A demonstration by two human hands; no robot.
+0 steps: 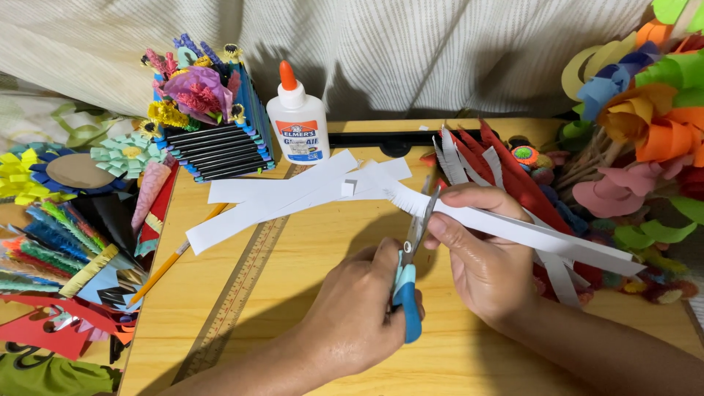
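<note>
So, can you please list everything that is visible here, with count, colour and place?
scissors: one, blue handles, in left hand, blades at the strip's fringed edge
paper strip: one, white, held in right hand
loose paper strips: several, white, table centre
glue bottle: one, white with orange cap, table back
ruler: one, wooden, lying on the table
pencil: one, yellow, table left
decorated box: one, blue-black with paper flowers, back left
paper flowers: many, mixed colours, right
table: one, wooden
left hand: one, gripping scissors
right hand: one, fingers pinching strip
</note>
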